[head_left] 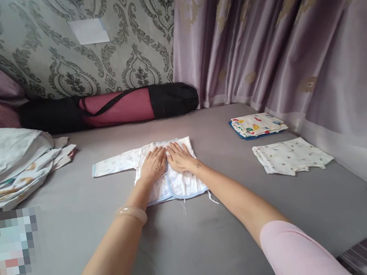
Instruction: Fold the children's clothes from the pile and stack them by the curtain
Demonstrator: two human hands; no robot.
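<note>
A small white baby shirt [155, 191] with light blue trim and thin ties lies on the grey bed sheet. One sleeve stretches out to the left; the other does not show and its place is partly behind my right arm. My left hand [154, 164] lies flat on the shirt's upper middle, fingers pointing away from me. Beside it, my right hand [178, 157] also presses flat on the cloth, its fingers slightly spread. The two hands nearly touch at the fingertips. A pale bangle [132, 214] circles my left forearm.
On the right lie a folded colourful print garment [258, 124] and a white patterned garment [293, 156]. A heap of light cloth [2, 159] is at the left. A long black and red bag [116, 108] lies along the wall, beside purple curtains [250, 29]. A blurred patch covers the lower left.
</note>
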